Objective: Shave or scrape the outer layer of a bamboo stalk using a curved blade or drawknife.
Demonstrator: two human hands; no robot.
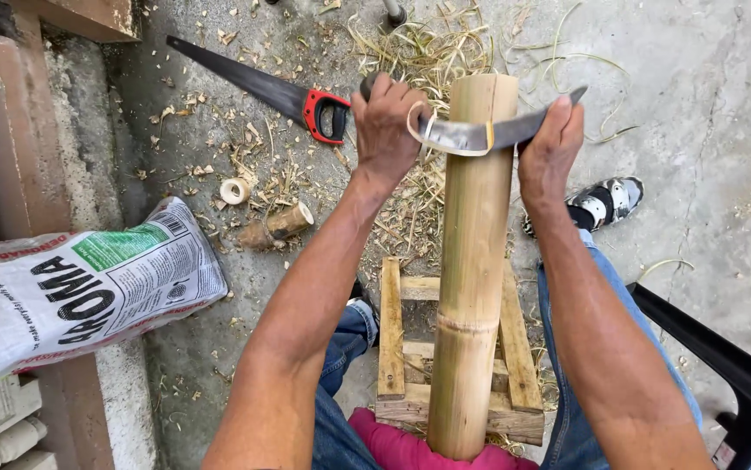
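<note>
While both hands clamp the curved blade [471, 135], left hand [386, 126] on the handle, right hand [551, 144] on the tip, the bamboo pole [473, 270] looks stiff, smooth, likely slippery.

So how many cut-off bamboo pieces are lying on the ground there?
2: a small pale bamboo ring and a short bamboo stub, both left of the long bamboo pole. Shavings may hide more.

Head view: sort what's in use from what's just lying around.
In use:
bamboo pole
curved blade across the pole's top
left hand on the blade's handle end
right hand on the blade's far end
wooden stand under the pole

Lying about:
hand saw
printed sack
cut bamboo stub
bamboo ring
shavings
</note>
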